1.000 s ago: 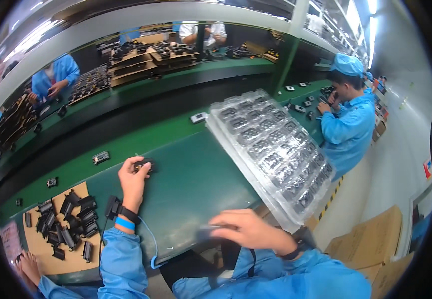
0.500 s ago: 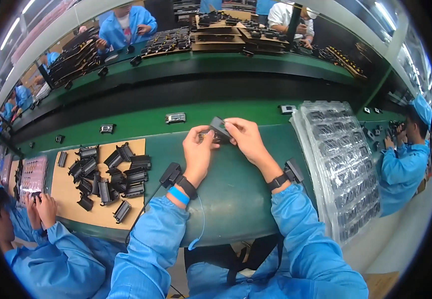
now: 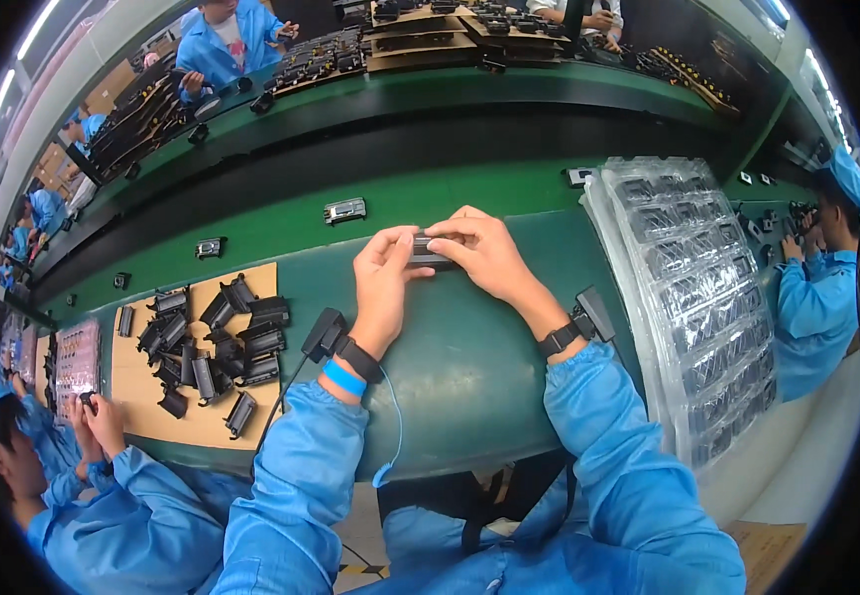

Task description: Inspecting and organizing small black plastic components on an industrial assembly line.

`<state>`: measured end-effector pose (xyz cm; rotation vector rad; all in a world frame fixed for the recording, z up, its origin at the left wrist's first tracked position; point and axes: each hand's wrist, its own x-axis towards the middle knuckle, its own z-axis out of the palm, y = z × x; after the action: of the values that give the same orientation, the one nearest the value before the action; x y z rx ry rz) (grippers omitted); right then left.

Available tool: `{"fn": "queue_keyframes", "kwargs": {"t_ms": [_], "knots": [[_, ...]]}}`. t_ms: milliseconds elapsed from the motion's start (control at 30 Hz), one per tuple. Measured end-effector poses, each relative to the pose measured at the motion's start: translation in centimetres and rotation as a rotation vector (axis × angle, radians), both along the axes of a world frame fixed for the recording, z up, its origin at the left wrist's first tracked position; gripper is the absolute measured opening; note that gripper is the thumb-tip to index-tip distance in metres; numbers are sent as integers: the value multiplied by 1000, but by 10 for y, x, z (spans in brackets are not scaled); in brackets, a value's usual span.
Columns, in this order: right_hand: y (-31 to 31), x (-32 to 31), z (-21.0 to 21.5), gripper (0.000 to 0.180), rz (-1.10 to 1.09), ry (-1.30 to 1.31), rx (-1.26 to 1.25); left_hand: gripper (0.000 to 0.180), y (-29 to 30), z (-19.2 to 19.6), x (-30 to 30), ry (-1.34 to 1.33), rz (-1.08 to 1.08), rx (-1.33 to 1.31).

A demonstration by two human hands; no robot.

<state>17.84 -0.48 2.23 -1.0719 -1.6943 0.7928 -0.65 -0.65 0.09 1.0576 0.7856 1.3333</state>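
A small black plastic housing (image 3: 432, 260) is gripped between both hands over the green mat (image 3: 459, 387). My left hand (image 3: 382, 283) closes on its left end with thumb and fingers. My right hand (image 3: 489, 260) holds the other end, its thumb pressed along the top face. Much of the part is covered by my fingers, so its inside cannot be seen. Both wrists carry black bands with small black boxes, and a blue strap (image 3: 344, 381) with a thin coiled cord sits on my left wrist.
Several loose black housings (image 3: 207, 375) lie on a cardboard sheet (image 3: 152, 415) at left. Stacked clear plastic trays (image 3: 683, 297) stand at right. Beyond the mat, a green conveyor (image 3: 281, 230) carries modules such as this silver-and-black one (image 3: 344, 210). Co-workers sit at left (image 3: 132, 506) and right (image 3: 818, 297).
The housing was tilted up between my hands and now lies level. My right hand has come over its top, with the thumb pressed down on it. The view has shifted slightly.
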Motion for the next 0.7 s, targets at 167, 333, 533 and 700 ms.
{"fn": "queue_keyframes", "kwargs": {"t_ms": [167,333,533,700], "knots": [[-7,-1,-5,30,4,112,-17,27,0,1,1,-19,3,-20],[-12,-2,1,35,-15,-10,14,28,1,3,-2,-35,-43,-2],[-5,0,-5,33,-23,37,-17,28,6,2,-12,-2,-111,-1],[1,2,-14,25,-9,217,-98,28,2,11,-5,16,-124,-8]]}}
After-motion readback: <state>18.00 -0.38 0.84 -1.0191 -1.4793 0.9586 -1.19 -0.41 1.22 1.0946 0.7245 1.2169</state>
